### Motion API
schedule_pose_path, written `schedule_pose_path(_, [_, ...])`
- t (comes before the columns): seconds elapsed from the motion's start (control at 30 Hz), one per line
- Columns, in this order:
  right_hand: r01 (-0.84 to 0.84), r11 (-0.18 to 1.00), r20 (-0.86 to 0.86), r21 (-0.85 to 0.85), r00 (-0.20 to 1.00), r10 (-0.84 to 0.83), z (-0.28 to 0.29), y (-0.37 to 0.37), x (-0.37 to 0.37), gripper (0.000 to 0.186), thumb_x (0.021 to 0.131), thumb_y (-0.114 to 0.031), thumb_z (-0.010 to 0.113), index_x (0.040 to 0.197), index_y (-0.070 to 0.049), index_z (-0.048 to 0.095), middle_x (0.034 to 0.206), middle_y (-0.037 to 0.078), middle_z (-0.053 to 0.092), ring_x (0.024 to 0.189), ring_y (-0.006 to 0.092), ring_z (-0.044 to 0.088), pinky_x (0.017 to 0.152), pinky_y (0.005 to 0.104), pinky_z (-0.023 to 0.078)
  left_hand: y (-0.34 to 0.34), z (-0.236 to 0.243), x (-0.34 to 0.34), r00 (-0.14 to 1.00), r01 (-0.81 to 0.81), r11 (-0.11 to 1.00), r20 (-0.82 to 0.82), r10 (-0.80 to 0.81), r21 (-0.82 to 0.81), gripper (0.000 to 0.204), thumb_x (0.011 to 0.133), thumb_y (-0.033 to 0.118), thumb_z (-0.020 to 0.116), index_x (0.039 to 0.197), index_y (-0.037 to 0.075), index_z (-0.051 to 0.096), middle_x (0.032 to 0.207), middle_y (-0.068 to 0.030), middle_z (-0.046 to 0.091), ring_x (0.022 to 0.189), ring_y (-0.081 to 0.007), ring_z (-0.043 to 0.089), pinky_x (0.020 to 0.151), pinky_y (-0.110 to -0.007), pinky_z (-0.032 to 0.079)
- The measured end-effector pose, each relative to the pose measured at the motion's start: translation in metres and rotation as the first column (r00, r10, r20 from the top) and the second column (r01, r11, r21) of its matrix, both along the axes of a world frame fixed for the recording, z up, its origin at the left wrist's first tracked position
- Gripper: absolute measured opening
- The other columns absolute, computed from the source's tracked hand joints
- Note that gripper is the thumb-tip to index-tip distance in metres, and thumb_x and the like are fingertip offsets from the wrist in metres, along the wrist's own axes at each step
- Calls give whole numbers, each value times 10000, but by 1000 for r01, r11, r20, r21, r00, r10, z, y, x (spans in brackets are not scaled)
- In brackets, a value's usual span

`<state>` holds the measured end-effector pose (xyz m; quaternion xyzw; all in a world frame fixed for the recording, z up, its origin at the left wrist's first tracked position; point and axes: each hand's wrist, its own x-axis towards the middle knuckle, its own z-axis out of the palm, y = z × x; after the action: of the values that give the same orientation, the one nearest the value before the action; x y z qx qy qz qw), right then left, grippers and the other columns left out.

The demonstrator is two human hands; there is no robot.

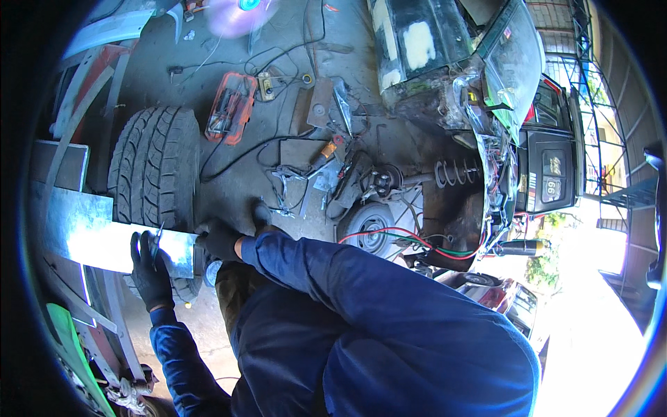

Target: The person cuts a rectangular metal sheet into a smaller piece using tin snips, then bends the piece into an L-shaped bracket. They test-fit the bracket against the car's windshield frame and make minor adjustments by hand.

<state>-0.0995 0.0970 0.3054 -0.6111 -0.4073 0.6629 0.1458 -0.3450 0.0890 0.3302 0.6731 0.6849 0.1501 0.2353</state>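
Observation:
A long, shiny piece of sheet metal (104,244) lies across the top of an upright, knobbly-treaded tyre (156,163). My left hand (151,274), in a dark glove, rests on the sheet near the tyre. A thin, pointed metal tool (158,240) shows at its fingers; its exact kind is unclear. My right hand (221,241), gloved too, is closed at the sheet's right end. Its fingertips are partly hidden, and glare whitens the middle of the sheet.
An orange tool case (231,108) lies on the floor beyond the tyre. Scattered tools, cables and metal scraps (319,104) lie farther right. A stripped car body (434,62) with an exposed coil spring (456,174) stands on the right; a metal frame (76,104) is at left.

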Motion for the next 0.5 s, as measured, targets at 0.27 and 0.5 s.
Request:
schedule_pose_path(0.27, [129,991,-158,-42,978,-134,7,-7,76,225,950,-128,673,1128,-12,750,878,87,738,741,159,678,704,352,545,-15,-4,-22,995,-98,992,43,95,80,463,1086,208,601,1499,3,552,1567,-241,512,1477,-394,469,1216,-492,376])
schedule_pose_path(0.5, [728,684,-123,50,684,-719,39,-10,337,254,1054,-131,574,1230,19,680,1018,160,739,785,305,777,705,434,682,-48,11,-5,994,-101,993,36,98,65,430,1089,140,579,1484,-27,546,1555,-231,529,1462,-377,491,1211,-468,382])
